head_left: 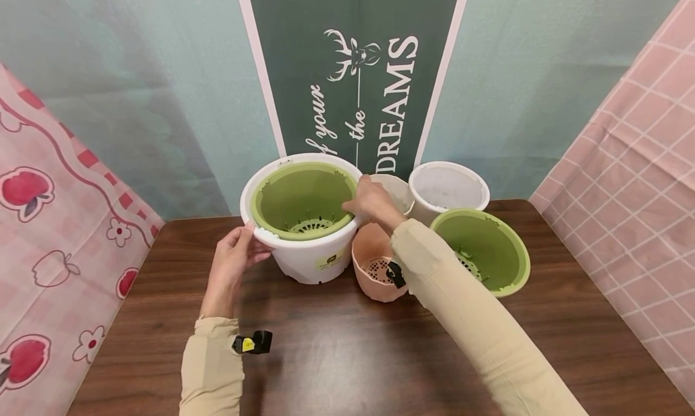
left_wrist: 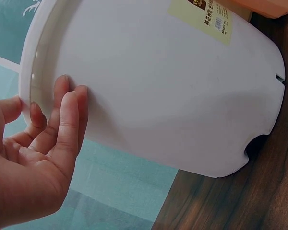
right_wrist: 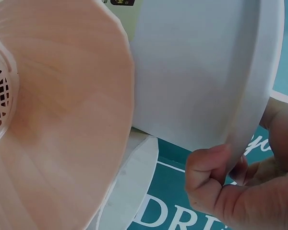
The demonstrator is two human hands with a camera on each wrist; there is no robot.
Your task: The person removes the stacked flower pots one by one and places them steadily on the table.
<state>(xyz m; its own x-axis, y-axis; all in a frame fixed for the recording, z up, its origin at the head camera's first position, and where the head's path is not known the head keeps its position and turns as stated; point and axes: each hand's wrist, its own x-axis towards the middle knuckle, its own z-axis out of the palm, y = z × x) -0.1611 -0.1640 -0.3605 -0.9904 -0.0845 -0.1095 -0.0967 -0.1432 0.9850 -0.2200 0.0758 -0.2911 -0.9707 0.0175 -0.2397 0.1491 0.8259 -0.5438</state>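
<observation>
A large white flowerpot [head_left: 309,265] with a yellow-green label stands at the back of the table, with a green flowerpot [head_left: 301,190] nested inside it. At the white pot's left rim, my left hand [head_left: 230,259] pinches the edge; in the left wrist view that hand [left_wrist: 43,153] has its thumb on the rim and its fingers beneath. My right hand [head_left: 374,204] grips the rim on the opposite side. The right wrist view shows this hand [right_wrist: 245,196] with curled fingers under the white rim.
Right of the white pot sits a peach flowerpot [head_left: 374,286], with a cream pot [head_left: 395,193] behind it. A second white pot [head_left: 450,187] and another green pot [head_left: 488,247] stand farther right. Curtain-like cloths [head_left: 163,102] hang around the brown wooden table [head_left: 336,356].
</observation>
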